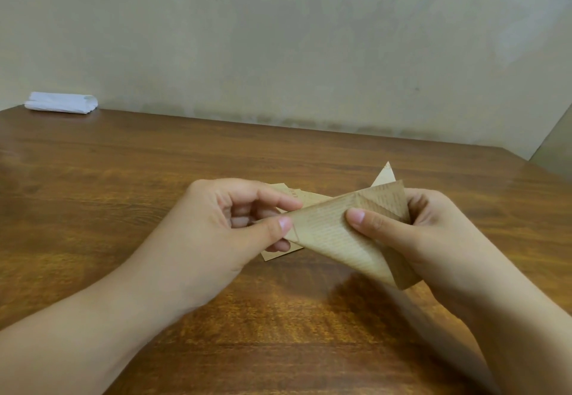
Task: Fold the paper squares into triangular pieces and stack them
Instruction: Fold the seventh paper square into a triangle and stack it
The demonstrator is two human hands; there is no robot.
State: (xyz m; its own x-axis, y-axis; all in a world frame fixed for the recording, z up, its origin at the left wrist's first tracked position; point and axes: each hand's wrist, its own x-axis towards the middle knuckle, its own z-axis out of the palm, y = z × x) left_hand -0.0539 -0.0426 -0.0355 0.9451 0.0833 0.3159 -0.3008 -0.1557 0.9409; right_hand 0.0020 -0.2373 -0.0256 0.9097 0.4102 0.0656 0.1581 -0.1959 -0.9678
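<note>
Wooden table (154,178), plain wall behind. Left hand (223,224) and right hand (433,233) both pinch a part-folded paper piece (334,233) held above more paper squares (284,254) lying flat; folding unfinished, stacking remains

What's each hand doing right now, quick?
Left hand: closed, thumb and fingers pinching the left corner of the folded brown paper.
Right hand: closed, gripping the same paper's right side, thumb on top.

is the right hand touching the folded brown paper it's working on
Touching. The head view shows the right hand with its thumb pressed on top of the folded brown paper; the left hand pinches the opposite corner.
</note>
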